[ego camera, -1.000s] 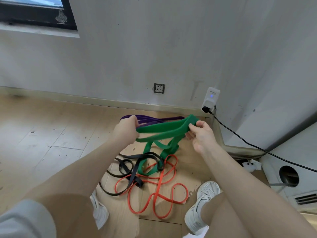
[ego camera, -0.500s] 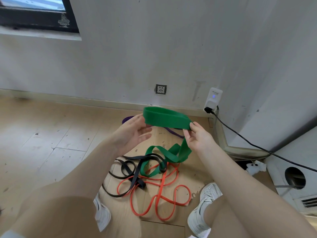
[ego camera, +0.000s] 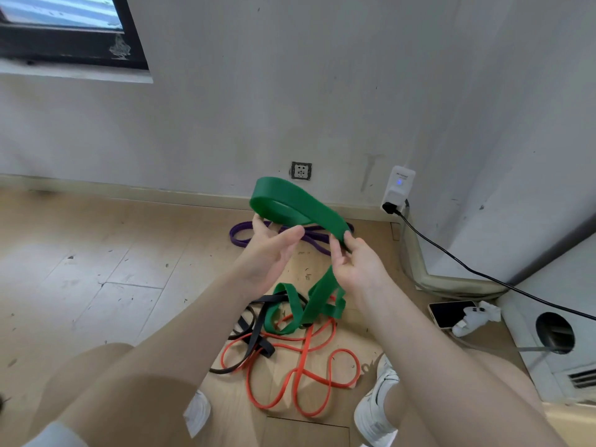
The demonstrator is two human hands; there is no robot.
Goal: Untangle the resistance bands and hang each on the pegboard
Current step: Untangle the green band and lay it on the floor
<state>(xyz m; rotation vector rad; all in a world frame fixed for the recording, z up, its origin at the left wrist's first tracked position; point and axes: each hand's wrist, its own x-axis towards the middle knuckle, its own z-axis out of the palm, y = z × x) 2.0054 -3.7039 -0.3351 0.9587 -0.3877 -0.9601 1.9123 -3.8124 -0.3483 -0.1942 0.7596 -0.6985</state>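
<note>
We find the left hand (ego camera: 269,250) raised above the floor (ego camera: 96,269), palm up, fingers nearly straight, its fingertips touching the underside of the green band (ego camera: 296,208); it does not grasp. The right hand (ego camera: 356,264) pinches the same band between thumb and fingers just right of the left. Between the hands the green band arches upward in a wide flat loop; below the right hand it drops to the floor, where its lower folds lie across the black band (ego camera: 254,333) and the orange band (ego camera: 306,375). Those two lie interlaced between the person's white shoes (ego camera: 375,411). The purple band (ego camera: 240,235) lies flat beyond the hands, near the wall (ego camera: 290,91). To the right, a phone (ego camera: 446,314) rests on the floor beside a white plug, and a black cable (ego camera: 467,269) runs to an adapter (ego camera: 398,188) on the wall.
</note>
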